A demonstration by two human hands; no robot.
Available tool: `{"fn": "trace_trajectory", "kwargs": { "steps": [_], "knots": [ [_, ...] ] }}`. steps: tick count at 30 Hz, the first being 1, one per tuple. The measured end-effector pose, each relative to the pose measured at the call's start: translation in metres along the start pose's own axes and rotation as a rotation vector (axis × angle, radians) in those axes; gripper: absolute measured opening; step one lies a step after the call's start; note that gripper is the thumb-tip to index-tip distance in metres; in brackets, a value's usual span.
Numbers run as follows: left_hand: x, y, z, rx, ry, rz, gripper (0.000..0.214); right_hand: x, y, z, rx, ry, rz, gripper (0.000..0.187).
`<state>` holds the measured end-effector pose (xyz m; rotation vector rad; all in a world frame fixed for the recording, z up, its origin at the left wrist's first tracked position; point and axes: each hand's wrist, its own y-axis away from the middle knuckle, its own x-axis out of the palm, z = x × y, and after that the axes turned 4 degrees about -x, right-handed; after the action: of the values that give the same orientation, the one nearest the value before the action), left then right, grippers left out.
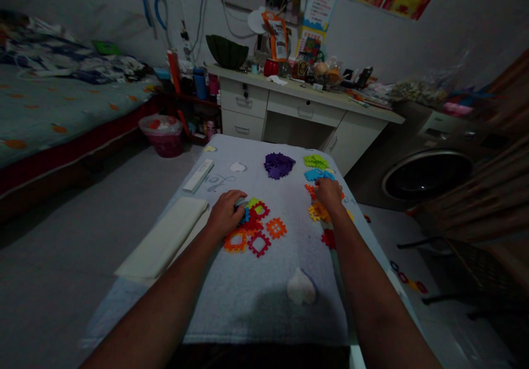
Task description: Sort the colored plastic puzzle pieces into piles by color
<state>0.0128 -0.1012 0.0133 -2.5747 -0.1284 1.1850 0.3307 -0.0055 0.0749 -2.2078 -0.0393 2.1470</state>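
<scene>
My left hand (226, 213) rests at the left side of a loose pile of plastic interlocking pieces, its thumb and index finger apart. A blue piece (245, 216) lies by the thumb, next to green, red and orange toothed square frames. An orange frame (276, 228) with a cross inside lies just right of this pile. My right hand (329, 194) reaches down at a row of colour-sorted piles, fingers curled between the blue pile (318, 174) and the orange pieces (309, 191); what they grip is hidden. Yellow pieces (318, 212) and red pieces (328, 239) lie nearer me, partly under my forearm.
A purple pile (279, 166) and a light green pile (316, 161) lie toward the far end of the cloth-covered table (264, 319). On the left are a white box (199, 175) and a folded cream cloth (165, 237). A desk (243, 102) stands beyond; a washing machine (433, 137) is right.
</scene>
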Motion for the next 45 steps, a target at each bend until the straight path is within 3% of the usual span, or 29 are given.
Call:
{"fn": "trace_trajectory", "kwargs": {
  "steps": [3,6,10,14,21,25,29,33,40,45],
  "knots": [
    [-0.003,0.0,0.0,-0.005,-0.068,0.006,0.035,0.002,0.012,0.017,-0.185,-0.193,-0.033,0.026],
    [-0.006,0.001,-0.001,-0.01,-0.14,0.051,0.033,0.008,0.034,0.047,-0.457,-0.416,0.025,0.023],
    [-0.009,0.002,-0.004,-0.033,-0.149,0.119,0.033,0.023,0.061,0.088,-0.675,-0.506,0.092,0.024],
    [-0.011,0.004,0.0,-0.047,-0.096,0.182,0.044,0.04,0.07,0.105,-0.694,-0.499,0.099,0.036],
    [-0.012,0.009,0.006,-0.011,-0.08,0.312,0.08,0.048,0.075,0.102,-0.659,-0.518,0.057,0.038],
    [-0.01,0.011,0.006,-0.003,-0.098,0.332,0.081,0.05,0.074,0.098,-0.627,-0.559,0.003,0.038],
    [-0.006,0.009,0.008,0.037,-0.097,0.29,0.06,0.038,0.068,0.081,-0.571,-0.587,-0.058,0.036],
    [-0.004,0.006,0.006,0.048,-0.088,0.261,0.048,0.014,0.068,0.039,-0.505,-0.589,-0.058,0.031],
    [0.0,0.006,0.008,0.047,-0.039,0.232,0.049,-0.014,0.1,-0.047,-0.3,-0.537,0.042,0.031],
    [0.006,0.006,0.012,0.055,-0.017,0.222,0.055,-0.008,0.128,-0.073,-0.254,-0.511,0.139,0.033]
  ]
}}
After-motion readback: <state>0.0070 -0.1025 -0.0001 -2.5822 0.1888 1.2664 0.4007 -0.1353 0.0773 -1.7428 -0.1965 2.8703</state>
